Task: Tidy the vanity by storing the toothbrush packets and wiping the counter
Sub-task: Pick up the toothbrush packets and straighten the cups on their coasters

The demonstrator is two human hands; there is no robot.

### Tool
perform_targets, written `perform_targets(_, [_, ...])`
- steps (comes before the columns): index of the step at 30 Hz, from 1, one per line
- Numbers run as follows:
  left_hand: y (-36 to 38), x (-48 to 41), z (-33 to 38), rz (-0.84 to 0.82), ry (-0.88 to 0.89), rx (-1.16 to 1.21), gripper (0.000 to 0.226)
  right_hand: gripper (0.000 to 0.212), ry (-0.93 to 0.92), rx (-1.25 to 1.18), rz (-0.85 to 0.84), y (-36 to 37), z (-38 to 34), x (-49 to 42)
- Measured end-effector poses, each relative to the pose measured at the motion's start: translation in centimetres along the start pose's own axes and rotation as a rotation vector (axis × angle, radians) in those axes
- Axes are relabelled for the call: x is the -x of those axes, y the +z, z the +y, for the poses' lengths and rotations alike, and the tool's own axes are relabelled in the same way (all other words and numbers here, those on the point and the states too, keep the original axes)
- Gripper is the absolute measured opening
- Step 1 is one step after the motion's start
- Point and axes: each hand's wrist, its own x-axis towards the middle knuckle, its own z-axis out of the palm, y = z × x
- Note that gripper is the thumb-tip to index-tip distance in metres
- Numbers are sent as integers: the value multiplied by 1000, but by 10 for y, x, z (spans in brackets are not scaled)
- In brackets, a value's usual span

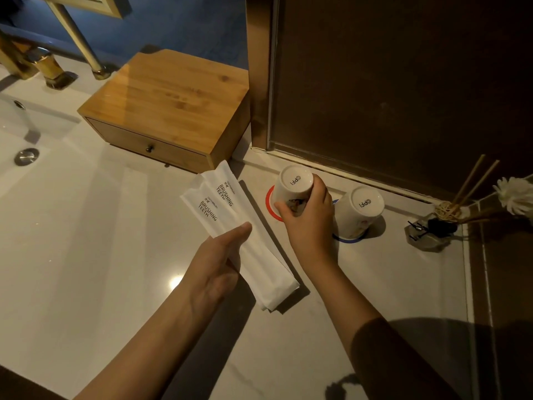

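Note:
Two white toothbrush packets (213, 202) printed "BRUSHING TEETH" are held in my left hand (219, 264), fanned out above the pale counter (86, 255). A folded white cloth (268, 272) lies on the counter right beneath them, partly hidden by my left hand. My right hand (310, 223) grips an upside-down white cup (291, 187) that sits tilted over a red-rimmed coaster (270, 202). A second upside-down cup (360, 210) stands on a blue-rimmed coaster (347, 239) just to the right.
A wooden drawer box (170, 111) with a small knob (150, 148), drawer closed, stands behind the packets. Sink basin with drain (26, 156) and gold faucet (43, 64) are at the left. A reed diffuser (438, 223) stands at the right by the dark wall panel (403, 82).

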Motion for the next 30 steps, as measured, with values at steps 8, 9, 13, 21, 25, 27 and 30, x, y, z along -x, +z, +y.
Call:
perform_targets(8, [-5, 8, -2, -32, 4, -55, 47, 68, 11, -18, 9, 2, 3, 1])
perform_targets(9, [-7, 10, -2, -38, 8, -57, 46, 68, 11, -31, 11, 3, 3, 2])
perform_targets(13, [-16, 23, -1, -51, 22, -42, 33, 68, 12, -55, 19, 3, 3, 4])
perform_targets(21, [-41, 51, 11, -17, 39, 25, 16, 65, 41, 23, -12, 2, -2, 4])
perform_targets(25, [-58, 61, 22, 3, 67, 60, 19, 61, 120, 44, -27, -1, -7, 17])
perform_targets(27, [-67, 64, 30, 7, 78, 74, 19, 58, 154, 81, -19, -4, -9, 31])
perform_targets(30, [-83, 64, 42, 2, 85, 118, 17, 52, 109, 207, 21, -6, -17, 60])
